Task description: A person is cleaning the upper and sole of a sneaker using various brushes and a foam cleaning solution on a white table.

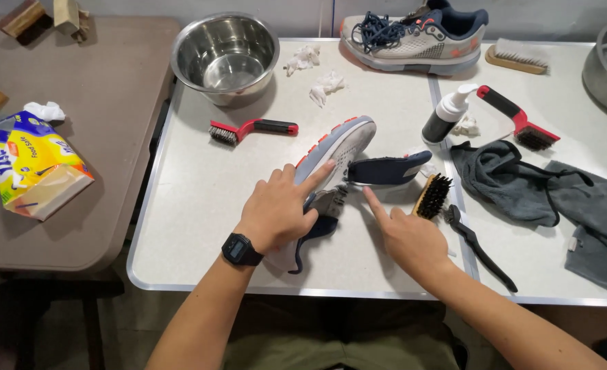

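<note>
A grey sneaker (341, 147) with an orange-trimmed sole lies on its side in the middle of the white table (194, 205). My left hand (279, 205), with a black watch on the wrist, rests on the shoe's upper, index finger stretched along its side. My right hand (403, 233) hovers just right of the shoe with the index finger pointing toward its opening. A dark blue insole (386, 168) sticks out beside the shoe. A black-bristled wooden brush (432, 196) lies right next to my right hand.
A steel bowl (226, 55), a red-handled wire brush (252, 129), a second sneaker (416, 34), a pump bottle (444, 116), a second red-handled brush (519, 120), a wooden scrub brush (517, 56), a grey cloth (543, 192) and crumpled tissues (327, 85) lie around. A yellow tissue pack (33, 164) sits on the brown table.
</note>
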